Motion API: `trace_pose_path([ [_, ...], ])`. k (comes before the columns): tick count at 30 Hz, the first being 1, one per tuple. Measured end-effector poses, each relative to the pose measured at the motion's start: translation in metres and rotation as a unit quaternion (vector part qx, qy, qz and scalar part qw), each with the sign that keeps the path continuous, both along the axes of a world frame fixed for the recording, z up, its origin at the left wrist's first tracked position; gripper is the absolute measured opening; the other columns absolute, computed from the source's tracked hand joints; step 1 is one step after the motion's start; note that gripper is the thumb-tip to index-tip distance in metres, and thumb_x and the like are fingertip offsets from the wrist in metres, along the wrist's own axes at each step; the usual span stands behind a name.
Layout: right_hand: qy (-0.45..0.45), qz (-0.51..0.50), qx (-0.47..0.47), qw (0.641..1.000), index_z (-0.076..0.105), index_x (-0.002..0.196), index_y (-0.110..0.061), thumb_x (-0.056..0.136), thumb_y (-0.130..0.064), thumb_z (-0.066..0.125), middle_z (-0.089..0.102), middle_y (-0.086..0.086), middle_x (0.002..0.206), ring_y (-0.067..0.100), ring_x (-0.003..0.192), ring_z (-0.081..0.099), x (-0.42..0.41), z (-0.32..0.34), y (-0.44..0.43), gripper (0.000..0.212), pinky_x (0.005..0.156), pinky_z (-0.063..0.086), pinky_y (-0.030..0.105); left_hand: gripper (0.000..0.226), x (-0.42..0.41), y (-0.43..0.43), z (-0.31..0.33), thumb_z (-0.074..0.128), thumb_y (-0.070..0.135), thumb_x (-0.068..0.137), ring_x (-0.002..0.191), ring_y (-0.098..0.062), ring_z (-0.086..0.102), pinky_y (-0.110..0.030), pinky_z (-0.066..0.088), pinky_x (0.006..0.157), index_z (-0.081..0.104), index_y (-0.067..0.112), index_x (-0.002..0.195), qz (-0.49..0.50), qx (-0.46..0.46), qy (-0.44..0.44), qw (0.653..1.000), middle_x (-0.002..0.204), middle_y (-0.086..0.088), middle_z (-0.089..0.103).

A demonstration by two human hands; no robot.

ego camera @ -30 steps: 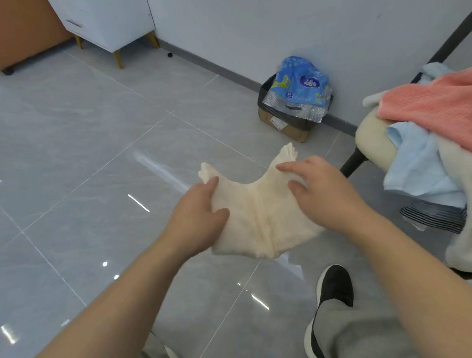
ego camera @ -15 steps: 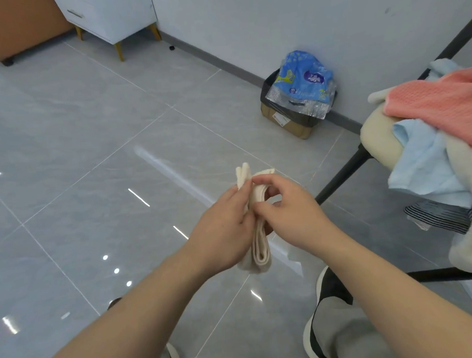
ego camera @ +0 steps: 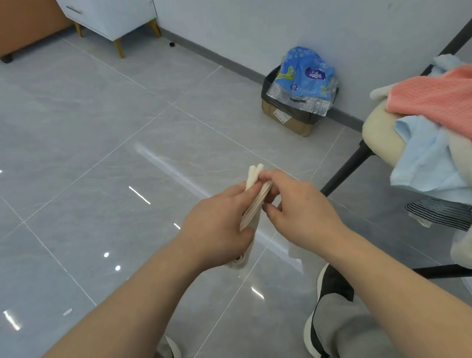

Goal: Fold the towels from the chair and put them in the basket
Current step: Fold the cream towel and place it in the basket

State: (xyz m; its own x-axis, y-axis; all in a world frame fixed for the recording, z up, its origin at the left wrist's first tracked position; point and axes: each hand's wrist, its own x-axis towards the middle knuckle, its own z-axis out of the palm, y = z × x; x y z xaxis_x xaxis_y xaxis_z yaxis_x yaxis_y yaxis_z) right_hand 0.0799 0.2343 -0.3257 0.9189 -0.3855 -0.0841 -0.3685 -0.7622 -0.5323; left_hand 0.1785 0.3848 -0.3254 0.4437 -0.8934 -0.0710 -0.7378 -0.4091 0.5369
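Cream towel (ego camera: 253, 205), folded to narrow strip, clamped between curled fingers (ego camera: 243, 190) of left hand (ego camera: 218, 228) and pinching fingertips of right hand (ego camera: 301, 211). Held in air above floor (ego camera: 94, 185), edge-on; long axis steep, top end leaning away and right, lower end under left palm. At right, chair (ego camera: 382, 140) heaped with pink towel (ego camera: 442, 99), blue towel (ego camera: 428, 159), striped cloth (ego camera: 442, 213). By wall, black-lined cardboard box (ego camera: 289, 119) holding blue plastic pack (ego camera: 306, 73).

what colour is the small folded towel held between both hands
Cream, a pale off-white: the small folded towel shows best in the head view.
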Motion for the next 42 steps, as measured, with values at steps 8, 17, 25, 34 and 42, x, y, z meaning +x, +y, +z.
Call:
trace_pose_path([
  [8,0.014,0.073,-0.155,0.985,0.041,0.14,-0.04,0.085,-0.035,0.072,0.04,-0.002,0.117,0.017,0.099,0.047,-0.003,-0.007,-0.01,0.064,0.075,0.052,0.037,0.082,0.001,0.006,0.001,0.051,0.014,0.078,0.095,-0.015,0.062,-0.032,0.049,0.064,0.027,0.048,0.148,-0.091,0.058,-0.078,0.991,0.137,0.025,0.049],
  [17,0.202,0.122,-0.07,0.969,0.044,0.083,-0.028,0.078,-0.037,0.065,0.055,-0.008,0.082,0.016,0.073,0.054,-0.006,-0.003,-0.011,0.023,0.059,0.048,0.035,0.052,0.021,0.012,-0.011,0.06,0.003,0.08,0.113,-0.021,0.054,-0.03,0.045,0.088,0.056,0.025,0.127,-0.03,0.142,-0.069,0.987,0.12,0.004,0.055],
  [25,0.197,0.07,0.044,0.977,0.054,0.091,-0.032,0.074,-0.027,0.066,0.06,-0.009,0.084,0.015,0.077,0.059,-0.016,-0.031,-0.01,0.022,0.063,0.051,0.032,0.021,0.032,0.027,-0.026,0.059,0.018,0.086,0.099,-0.021,0.056,-0.032,0.045,0.079,0.063,0.03,0.103,0.057,0.177,-0.042,0.982,0.099,0.006,0.064],
  [34,0.19,-0.056,0.201,0.959,0.065,0.083,-0.012,0.077,-0.031,0.074,0.061,0.001,0.067,0.016,0.057,0.058,0.033,-0.103,-0.032,0.022,0.055,0.04,0.028,0.025,0.067,0.038,-0.099,0.068,-0.002,0.085,0.076,-0.02,0.07,-0.038,0.062,0.076,0.068,0.011,0.107,0.302,0.036,0.356,0.884,0.098,-0.012,0.072],
  [42,0.199,-0.213,0.443,0.848,0.051,0.095,-0.008,0.092,-0.006,0.064,0.059,0.012,0.087,0.038,0.067,0.073,0.018,-0.132,0.008,0.013,0.041,0.046,0.029,0.017,0.058,0.057,-0.121,0.077,0.024,0.084,0.062,-0.003,0.055,-0.026,0.045,0.063,0.069,0.035,0.094,0.365,0.021,0.331,0.87,0.088,0.012,0.065],
])
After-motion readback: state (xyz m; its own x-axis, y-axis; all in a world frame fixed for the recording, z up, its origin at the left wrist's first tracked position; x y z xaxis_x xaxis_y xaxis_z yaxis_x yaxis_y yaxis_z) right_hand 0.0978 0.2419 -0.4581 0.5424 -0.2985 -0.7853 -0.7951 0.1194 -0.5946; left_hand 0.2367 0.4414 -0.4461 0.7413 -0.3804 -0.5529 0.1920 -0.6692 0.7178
